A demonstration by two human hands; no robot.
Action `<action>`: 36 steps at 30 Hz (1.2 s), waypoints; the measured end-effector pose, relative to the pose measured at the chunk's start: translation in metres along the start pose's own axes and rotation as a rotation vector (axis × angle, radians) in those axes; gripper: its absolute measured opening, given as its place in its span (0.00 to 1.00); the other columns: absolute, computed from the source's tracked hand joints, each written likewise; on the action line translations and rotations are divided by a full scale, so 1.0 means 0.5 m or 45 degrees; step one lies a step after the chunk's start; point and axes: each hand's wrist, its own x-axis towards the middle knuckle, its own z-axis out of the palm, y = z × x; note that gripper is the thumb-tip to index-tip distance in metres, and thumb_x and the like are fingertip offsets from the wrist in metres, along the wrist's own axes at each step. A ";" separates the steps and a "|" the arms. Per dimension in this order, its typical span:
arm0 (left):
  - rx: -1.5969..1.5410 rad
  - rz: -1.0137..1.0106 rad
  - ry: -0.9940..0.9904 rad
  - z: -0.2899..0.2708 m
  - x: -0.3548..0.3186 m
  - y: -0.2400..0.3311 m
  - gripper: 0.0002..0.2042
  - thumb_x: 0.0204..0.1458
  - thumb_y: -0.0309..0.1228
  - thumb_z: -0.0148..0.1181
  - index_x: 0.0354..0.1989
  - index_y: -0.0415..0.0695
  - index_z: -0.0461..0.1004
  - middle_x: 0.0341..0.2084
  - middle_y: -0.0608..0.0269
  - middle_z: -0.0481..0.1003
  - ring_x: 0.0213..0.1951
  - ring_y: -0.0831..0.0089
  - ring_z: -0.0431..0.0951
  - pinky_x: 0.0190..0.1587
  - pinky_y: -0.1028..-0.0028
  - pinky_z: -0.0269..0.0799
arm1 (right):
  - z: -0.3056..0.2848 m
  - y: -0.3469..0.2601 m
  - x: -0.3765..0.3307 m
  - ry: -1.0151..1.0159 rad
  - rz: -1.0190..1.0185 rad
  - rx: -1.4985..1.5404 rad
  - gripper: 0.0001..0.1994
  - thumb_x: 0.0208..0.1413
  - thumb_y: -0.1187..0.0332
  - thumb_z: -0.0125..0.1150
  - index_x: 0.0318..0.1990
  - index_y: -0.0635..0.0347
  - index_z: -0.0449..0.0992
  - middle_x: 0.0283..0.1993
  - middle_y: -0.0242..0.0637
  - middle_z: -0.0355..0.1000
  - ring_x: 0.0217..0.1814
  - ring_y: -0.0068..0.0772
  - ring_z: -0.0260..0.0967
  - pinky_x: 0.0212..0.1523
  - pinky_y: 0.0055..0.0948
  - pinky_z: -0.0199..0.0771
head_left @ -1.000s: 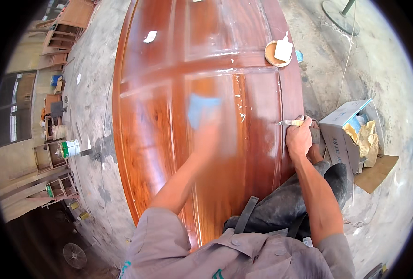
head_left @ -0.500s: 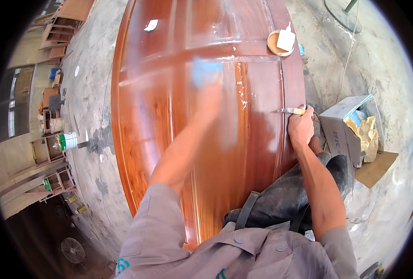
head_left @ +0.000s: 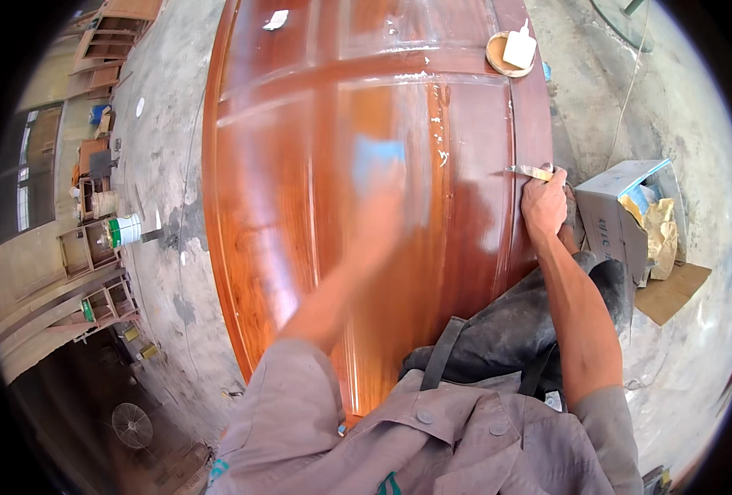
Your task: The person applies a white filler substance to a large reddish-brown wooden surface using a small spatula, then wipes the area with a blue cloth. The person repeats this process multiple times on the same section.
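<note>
A glossy red-brown wooden door panel point(head_left: 366, 272) with raised mouldings lies in front of me. My left hand point(head_left: 382, 194) is on its middle part, closed on a flat blue sheet point(head_left: 377, 155) held against the wood; motion blurs both, so I cannot tell if the sheet is cloth or sandpaper. Closed around a small knife-like tool point(head_left: 532, 172) with a thin grey blade and yellowish handle, my right hand point(head_left: 545, 202) rests at the panel's right edge. White filler marks point(head_left: 442, 132) dot a moulding between the hands.
A round dish point(head_left: 498, 56) with a white squeeze bottle point(head_left: 519, 48) sits on the panel's far right edge. A white scrap point(head_left: 276, 20) lies far left on it. Right of the panel stands a cardboard box point(head_left: 617, 206) holding crumpled paper. A paint bucket point(head_left: 124, 231) stands left.
My left hand and the blue sheet have moved nearer to me over the panel. The whole view has shifted slightly; my right hand keeps its hold on the tool at the edge.
</note>
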 end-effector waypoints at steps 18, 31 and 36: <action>-0.085 -0.035 0.139 0.026 -0.018 -0.019 0.33 0.48 0.08 0.48 0.68 0.32 0.70 0.69 0.37 0.68 0.74 0.31 0.57 0.71 0.52 0.67 | 0.015 -0.002 -0.003 -0.020 0.029 -0.039 0.22 0.74 0.49 0.42 0.58 0.59 0.66 0.45 0.65 0.80 0.51 0.73 0.77 0.53 0.63 0.73; -0.074 -0.015 0.088 0.017 -0.094 0.013 0.29 0.53 0.13 0.53 0.68 0.34 0.71 0.70 0.40 0.67 0.76 0.35 0.55 0.69 0.51 0.68 | 0.014 0.000 0.006 -0.033 0.033 -0.055 0.22 0.74 0.50 0.41 0.58 0.60 0.66 0.47 0.65 0.80 0.51 0.75 0.76 0.54 0.64 0.72; 0.056 -0.056 0.049 0.056 -0.250 0.041 0.25 0.61 0.18 0.54 0.69 0.35 0.70 0.71 0.41 0.66 0.76 0.38 0.55 0.70 0.51 0.66 | -0.009 -0.013 0.006 -0.040 0.110 -0.032 0.22 0.74 0.49 0.40 0.58 0.59 0.67 0.46 0.65 0.80 0.51 0.75 0.76 0.55 0.64 0.72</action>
